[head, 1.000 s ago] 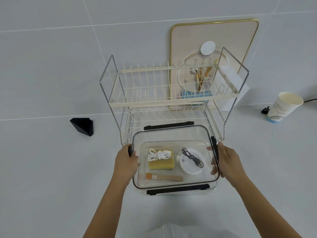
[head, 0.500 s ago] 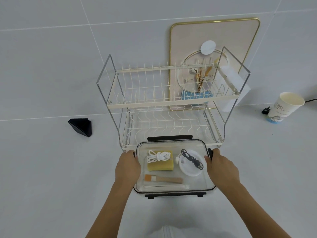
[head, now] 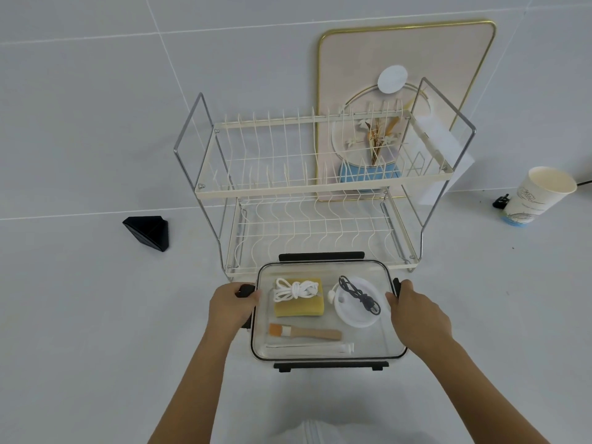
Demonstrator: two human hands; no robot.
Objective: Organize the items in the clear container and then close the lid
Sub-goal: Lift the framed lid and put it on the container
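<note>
The clear container (head: 323,270) sits on the white counter in front of the rack, its clear lid with black latches (head: 331,366) lying on top. Inside I see a yellow sponge (head: 299,307) with a white cord (head: 294,290) on it, a white round disc (head: 357,312) carrying a black cable (head: 360,294), a small wooden brush (head: 304,332) and a clear tube (head: 312,347). My left hand (head: 230,307) grips the left side latch. My right hand (head: 416,314) grips the right side latch.
A cream two-tier dish rack (head: 320,187) stands right behind the container. A gold-rimmed picture board (head: 407,59) leans on the wall behind it. A black wedge (head: 147,233) lies at left, a paper cup (head: 535,195) at right.
The lid came down from a raised, forward position onto the container, and both hands followed it down to the side latches.
</note>
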